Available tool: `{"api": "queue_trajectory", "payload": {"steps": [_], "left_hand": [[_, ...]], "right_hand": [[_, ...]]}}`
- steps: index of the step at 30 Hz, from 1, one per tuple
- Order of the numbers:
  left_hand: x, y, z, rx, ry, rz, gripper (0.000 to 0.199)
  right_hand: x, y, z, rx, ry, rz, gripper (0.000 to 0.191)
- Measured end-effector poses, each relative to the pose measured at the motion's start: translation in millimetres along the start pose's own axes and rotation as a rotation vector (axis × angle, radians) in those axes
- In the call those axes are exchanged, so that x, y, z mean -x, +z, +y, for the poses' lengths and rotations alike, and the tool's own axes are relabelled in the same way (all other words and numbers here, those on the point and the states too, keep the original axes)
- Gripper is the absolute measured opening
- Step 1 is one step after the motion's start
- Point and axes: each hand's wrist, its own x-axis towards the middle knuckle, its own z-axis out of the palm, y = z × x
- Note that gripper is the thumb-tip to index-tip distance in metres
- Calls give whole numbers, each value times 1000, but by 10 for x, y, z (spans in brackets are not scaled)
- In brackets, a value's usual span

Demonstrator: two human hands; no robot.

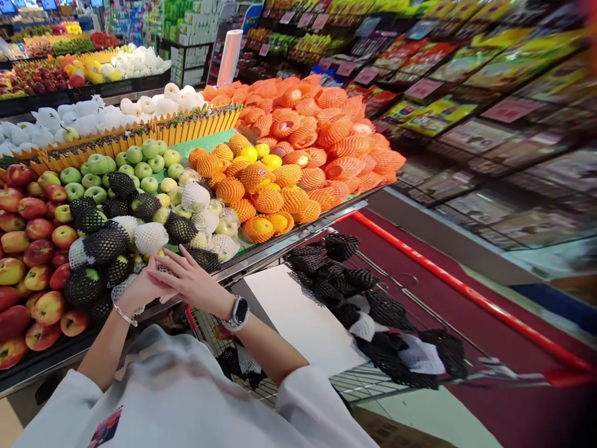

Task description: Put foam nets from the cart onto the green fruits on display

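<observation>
My left hand (148, 283), with a bracelet at the wrist, is closed at the front edge of the fruit stand. White foam net (164, 266) shows between my hands, and any fruit inside it is mostly hidden. My right hand (193, 279), wearing a watch (239, 311), reaches across the left with fingers extended, gripping the same net. Just beyond lie a white-netted fruit (151, 238) and several fruits in black foam nets (108, 242). Red apples (46, 308) fill the left side, with green apples (97, 163) behind.
Orange-netted fruits (268, 200) and a large pile in red-orange nets (333, 130) cover the stand's right side. A shopping cart with a red handle (466, 289) holds a white board (298, 317) and black foam nets (382, 305). Shelves of packets (433, 115) line the right.
</observation>
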Motion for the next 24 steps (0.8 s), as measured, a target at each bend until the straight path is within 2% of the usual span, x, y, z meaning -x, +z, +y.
{"api": "queue_trajectory", "payload": {"steps": [2,4,6,9,13,16,19,22,24], "left_hand": [[-83,12,-4,28,-34,-32,92],[-152,2,-13,95,-121,-30,101],[-202,-17,-24,140,-215,12,95],[-218,-32,-32,117,-243,59,71],[-129,-29,-42,24,-175,67,45],[-72,-24,-96,-82,-129,27,44],[-89,5,-190,-238,-60,62,45],[-134,52,-273,-336,-17,117,47],[-149,70,-308,-382,8,126,50]], "right_hand": [[-11,51,198,13,23,52,63],[-51,104,411,37,103,166,59],[-128,164,598,84,200,271,60],[-255,280,765,189,314,259,56],[-315,387,773,249,382,159,50],[-343,363,719,304,401,77,47],[-433,329,677,348,429,6,42],[-443,383,669,331,431,41,55],[-288,485,702,263,386,164,64]]}}
